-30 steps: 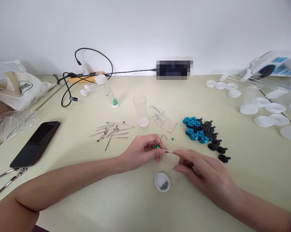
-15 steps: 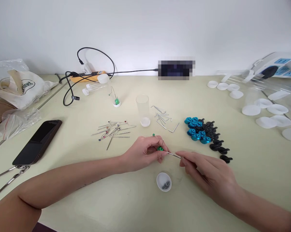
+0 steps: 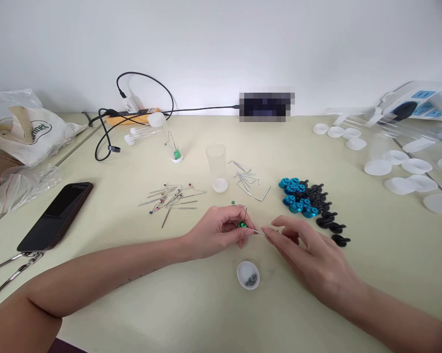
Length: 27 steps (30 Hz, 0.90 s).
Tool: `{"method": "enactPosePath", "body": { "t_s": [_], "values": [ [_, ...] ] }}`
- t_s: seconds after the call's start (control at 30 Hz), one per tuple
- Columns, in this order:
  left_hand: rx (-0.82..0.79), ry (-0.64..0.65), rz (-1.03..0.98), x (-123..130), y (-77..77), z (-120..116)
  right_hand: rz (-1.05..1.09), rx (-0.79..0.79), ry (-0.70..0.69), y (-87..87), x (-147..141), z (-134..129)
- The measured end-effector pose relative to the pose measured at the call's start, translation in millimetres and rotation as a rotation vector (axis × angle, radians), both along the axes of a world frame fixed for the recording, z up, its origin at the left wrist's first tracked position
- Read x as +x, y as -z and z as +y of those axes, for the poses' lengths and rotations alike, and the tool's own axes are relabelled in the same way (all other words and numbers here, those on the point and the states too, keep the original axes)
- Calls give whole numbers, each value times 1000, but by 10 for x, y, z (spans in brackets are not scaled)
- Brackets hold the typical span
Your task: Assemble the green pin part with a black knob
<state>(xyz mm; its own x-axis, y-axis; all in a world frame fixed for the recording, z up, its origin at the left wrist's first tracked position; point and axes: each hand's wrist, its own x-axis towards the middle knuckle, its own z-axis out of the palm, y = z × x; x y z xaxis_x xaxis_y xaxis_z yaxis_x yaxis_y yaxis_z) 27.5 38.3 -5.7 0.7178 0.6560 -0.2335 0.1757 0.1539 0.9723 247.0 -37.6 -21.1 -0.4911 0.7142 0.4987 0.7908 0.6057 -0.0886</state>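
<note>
My left hand [image 3: 226, 225] is closed, pinching a small green metal knob [image 3: 242, 224]. A bent wire with a green tip [image 3: 233, 202] rises from it. A thin hex key [image 3: 258, 232] reaches from the knob toward my right hand [image 3: 309, 250]. The right thumb tip touches the key's shaft while the forefinger is lifted apart from it. Where the key meets the knob is hidden by the left fingers. Just below my hands sits a white cap [image 3: 243, 268] with several tiny grey metal parts [image 3: 251, 280] inside.
Wire pieces [image 3: 177, 196] lie left, L-shaped hex keys [image 3: 247, 176] behind my hands. A clear tube [image 3: 216, 164] stands on the table. Blue knobs [image 3: 296, 207] and black parts [image 3: 327, 220] lie right, white caps [image 3: 401, 185] farther right. A phone [image 3: 55, 215] lies left.
My right forefinger has lifted away from the thumb, and the thumb has slid left along the hex key. My left hand keeps its hold on the green knob.
</note>
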Motion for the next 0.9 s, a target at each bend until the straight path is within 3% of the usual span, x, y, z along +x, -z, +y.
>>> {"method": "enactPosePath", "body": {
  "t_s": [0.27,0.47,0.9],
  "values": [
    [-4,-9,-10,1,22,-6,49,-3,-57,-84,-38,33],
    [-21,6,-28,-4,24,-8,162,-78,-102,-44,-8,58],
    [2,-29,10,11,-3,3,184,-145,-47,-55,-65,56]
  ]
}}
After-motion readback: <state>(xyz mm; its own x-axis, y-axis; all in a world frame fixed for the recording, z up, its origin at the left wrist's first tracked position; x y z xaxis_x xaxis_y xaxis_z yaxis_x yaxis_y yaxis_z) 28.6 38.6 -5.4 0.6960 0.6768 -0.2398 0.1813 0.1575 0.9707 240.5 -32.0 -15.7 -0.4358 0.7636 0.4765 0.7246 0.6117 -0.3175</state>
